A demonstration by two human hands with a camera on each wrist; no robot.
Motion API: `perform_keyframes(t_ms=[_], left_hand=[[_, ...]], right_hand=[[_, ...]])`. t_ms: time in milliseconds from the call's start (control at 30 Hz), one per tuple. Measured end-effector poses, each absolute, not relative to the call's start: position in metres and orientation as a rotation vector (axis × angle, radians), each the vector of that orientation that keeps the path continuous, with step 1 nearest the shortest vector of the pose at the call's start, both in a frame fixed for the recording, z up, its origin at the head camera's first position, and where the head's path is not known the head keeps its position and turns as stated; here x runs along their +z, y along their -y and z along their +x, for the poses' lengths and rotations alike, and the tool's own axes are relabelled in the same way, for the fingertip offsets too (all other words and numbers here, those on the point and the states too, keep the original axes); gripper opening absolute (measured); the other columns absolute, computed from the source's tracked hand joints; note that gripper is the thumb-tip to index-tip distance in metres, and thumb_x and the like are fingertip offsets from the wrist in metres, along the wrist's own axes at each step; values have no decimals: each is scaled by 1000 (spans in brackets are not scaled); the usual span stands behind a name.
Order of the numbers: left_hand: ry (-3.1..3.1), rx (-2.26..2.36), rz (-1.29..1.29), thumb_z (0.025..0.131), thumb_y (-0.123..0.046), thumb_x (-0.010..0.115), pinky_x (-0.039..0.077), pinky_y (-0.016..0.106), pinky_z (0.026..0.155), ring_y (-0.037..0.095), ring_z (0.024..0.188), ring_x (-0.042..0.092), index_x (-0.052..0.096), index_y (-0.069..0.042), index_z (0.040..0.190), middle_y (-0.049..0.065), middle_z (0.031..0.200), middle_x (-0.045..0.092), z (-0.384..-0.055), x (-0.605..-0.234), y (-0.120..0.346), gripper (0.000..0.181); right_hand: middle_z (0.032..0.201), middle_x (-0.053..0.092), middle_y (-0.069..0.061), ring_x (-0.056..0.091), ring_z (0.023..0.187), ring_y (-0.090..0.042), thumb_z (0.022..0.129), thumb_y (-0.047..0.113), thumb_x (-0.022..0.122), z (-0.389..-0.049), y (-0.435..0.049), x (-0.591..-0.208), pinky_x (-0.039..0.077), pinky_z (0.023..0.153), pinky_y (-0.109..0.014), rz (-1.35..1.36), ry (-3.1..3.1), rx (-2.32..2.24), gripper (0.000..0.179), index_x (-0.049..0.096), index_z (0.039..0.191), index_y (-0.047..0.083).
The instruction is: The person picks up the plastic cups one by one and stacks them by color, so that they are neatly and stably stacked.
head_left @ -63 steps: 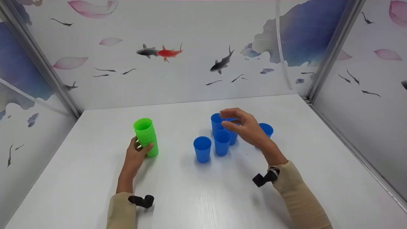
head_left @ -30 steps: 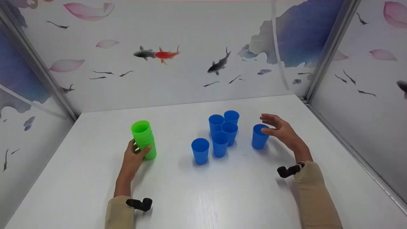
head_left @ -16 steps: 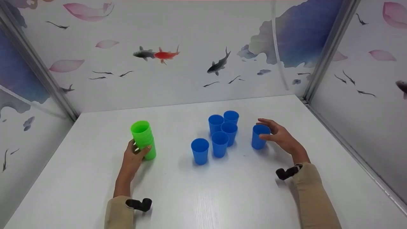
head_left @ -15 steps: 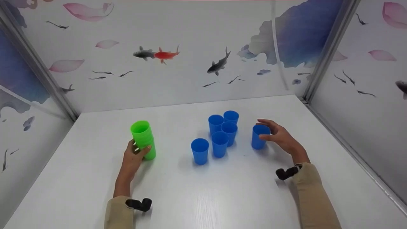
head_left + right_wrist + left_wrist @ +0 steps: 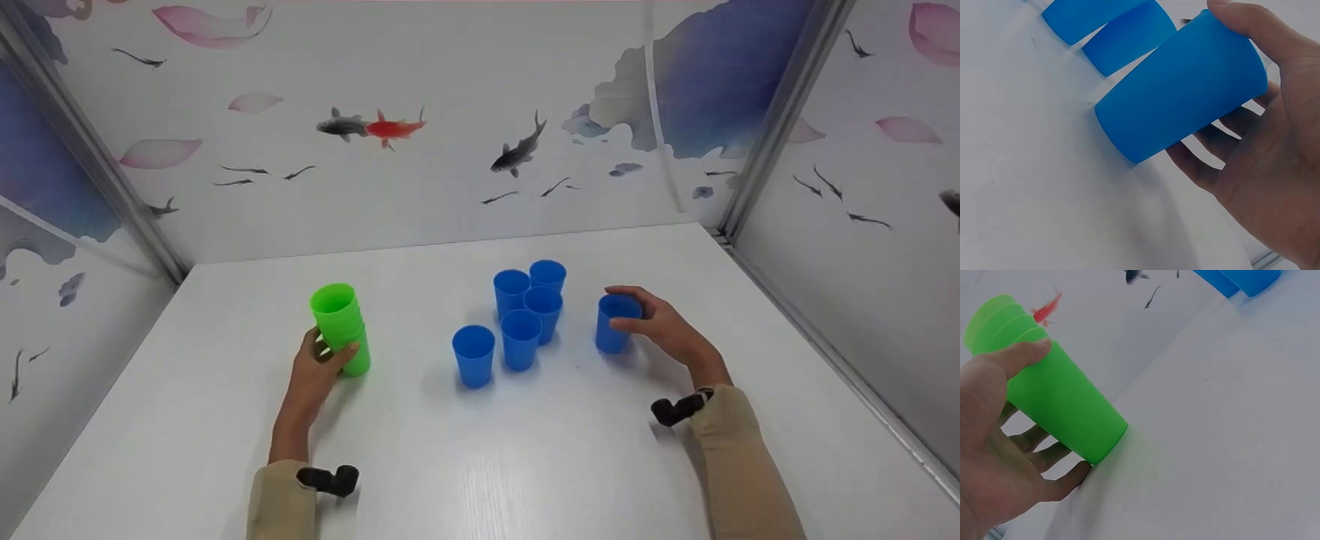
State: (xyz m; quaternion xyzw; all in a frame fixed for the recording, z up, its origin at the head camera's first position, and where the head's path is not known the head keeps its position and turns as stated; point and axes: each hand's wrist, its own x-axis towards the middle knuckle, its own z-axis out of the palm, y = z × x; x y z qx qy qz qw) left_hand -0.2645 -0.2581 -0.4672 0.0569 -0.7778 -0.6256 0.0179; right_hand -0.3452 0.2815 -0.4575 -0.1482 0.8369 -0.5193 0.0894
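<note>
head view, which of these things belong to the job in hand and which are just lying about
Likely part of the job:
stacked green cups, in the left grip
blue cup, in the right grip
five other blue cups

Likely not:
wrist cameras
printed fish on the back wall

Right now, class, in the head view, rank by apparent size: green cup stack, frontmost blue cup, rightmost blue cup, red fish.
Green cup stack
Frontmost blue cup and rightmost blue cup: too alike to rank
Red fish
</note>
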Motion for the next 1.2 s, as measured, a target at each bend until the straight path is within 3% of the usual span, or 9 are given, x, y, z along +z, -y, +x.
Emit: perform_keyframes(t_ms=[267, 633, 933, 1200], left_hand=[[2424, -1943, 192, 94, -32, 71, 35, 50, 120, 38, 149, 34, 13, -12, 161, 22, 162, 29, -260, -461, 269, 91], [2221, -1945, 244, 97, -40, 64, 39, 41, 119, 22, 144, 42, 18, -26, 161, 6, 161, 37, -237, -425, 287, 80], [1948, -1958, 89, 98, -20, 63, 48, 14, 103, 18, 140, 46, 30, -25, 156, 7, 152, 44, -217, -385, 278, 66], [1817, -1938, -131, 92, -5, 63, 46, 17, 107, 18, 139, 47, 35, -19, 153, 3, 144, 50, -198, -352, 253, 68]], right_hand=[[164, 26, -20, 23, 151, -48, 94, 41, 69, -348, -282, -462, 18, 119, -70, -373, -2501, -1523, 72, 32, 153, 25], [162, 27, -24, 26, 149, -50, 96, 38, 66, -350, -283, -466, 21, 119, -69, -365, -2497, -1533, 70, 29, 153, 21], [161, 27, -25, 28, 149, -47, 98, 30, 65, -346, -284, -463, 20, 121, -67, -403, -2414, -1613, 68, 29, 153, 17], [162, 26, -23, 27, 149, -48, 98, 36, 64, -347, -284, -465, 19, 120, -68, -389, -2437, -1570, 68, 29, 153, 20]])
